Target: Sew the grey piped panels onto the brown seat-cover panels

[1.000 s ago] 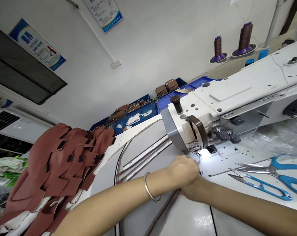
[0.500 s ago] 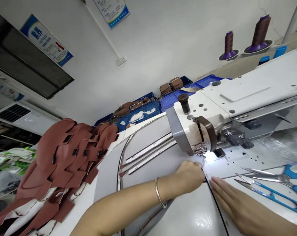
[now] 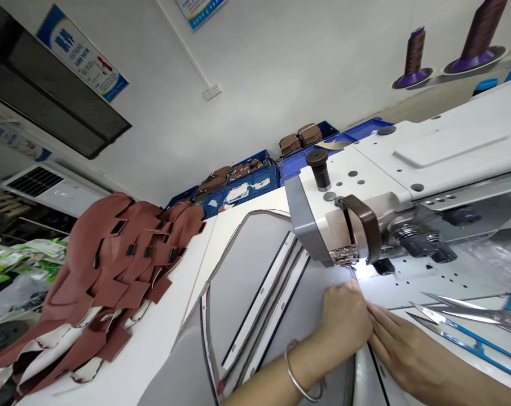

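Note:
My left hand (image 3: 345, 317), a metal bangle on its wrist, rests on a large grey sheet (image 3: 247, 270) just in front of the presser foot (image 3: 346, 260) of a white sewing machine (image 3: 408, 186). Its fingers curl down onto the sheet's dark-trimmed edge. My right hand (image 3: 401, 341) lies flat beside it, fingers stretched toward the needle area, pressing the same edge. Two white strips (image 3: 272, 304) run along the sheet to the left of my hands.
A pile of reddish-brown cut pieces (image 3: 111, 270) lies at the left of the table. Scissors and thread snips with blue handles (image 3: 471, 327) lie right of my hands. Blue crates (image 3: 255, 180) with brown parts stand behind the machine. Thread cones (image 3: 414, 53) stand at the back right.
The grey sheet has swung round under the machine, its white strips now pointing toward me. My right hand came out from under the left wrist and now lies flat beside the left hand.

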The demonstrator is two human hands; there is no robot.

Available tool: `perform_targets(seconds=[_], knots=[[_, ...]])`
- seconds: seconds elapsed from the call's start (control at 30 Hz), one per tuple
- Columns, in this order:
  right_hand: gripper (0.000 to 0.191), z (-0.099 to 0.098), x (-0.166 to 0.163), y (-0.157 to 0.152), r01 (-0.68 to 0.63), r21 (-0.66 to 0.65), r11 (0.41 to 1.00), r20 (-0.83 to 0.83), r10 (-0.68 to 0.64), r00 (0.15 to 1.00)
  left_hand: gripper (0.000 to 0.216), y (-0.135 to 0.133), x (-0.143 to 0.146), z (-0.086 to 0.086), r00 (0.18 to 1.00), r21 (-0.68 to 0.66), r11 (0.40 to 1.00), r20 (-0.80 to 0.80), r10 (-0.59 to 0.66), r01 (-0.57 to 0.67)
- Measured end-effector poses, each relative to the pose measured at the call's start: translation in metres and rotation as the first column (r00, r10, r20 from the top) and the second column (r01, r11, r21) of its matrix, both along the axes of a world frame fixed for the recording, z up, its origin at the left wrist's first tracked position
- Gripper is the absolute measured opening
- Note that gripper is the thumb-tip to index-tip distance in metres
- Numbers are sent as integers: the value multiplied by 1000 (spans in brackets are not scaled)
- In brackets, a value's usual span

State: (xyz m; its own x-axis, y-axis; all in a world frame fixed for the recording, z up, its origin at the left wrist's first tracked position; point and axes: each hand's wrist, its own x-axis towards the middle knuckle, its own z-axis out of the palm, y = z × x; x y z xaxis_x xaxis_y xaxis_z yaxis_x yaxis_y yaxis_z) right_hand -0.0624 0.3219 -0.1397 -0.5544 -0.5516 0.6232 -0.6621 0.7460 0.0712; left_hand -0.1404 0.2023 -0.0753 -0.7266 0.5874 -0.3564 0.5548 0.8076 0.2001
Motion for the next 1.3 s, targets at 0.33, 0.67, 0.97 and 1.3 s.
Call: perform_targets(seconds=[0.33, 0.67, 0.97, 1.3], knots=[[40, -9, -12, 6, -31, -77, 997, 20, 32, 999, 34, 15, -1, -8, 973, 75, 973, -61, 223, -219], [31, 10, 20, 10, -140, -1, 990, 11, 140, 990, 83, -62, 50, 34, 992, -332, 940, 116, -47, 83], [26, 5, 26, -5, -125, 14, 992, 6, 125, 992, 76, -34, 40, 54, 923, -155, 979, 380, -61, 129], [28, 14, 1, 4, -100, 35, 994, -43, 101, 994, 83, -23, 23, 37, 895, -77, 996, 447, 4, 34]])
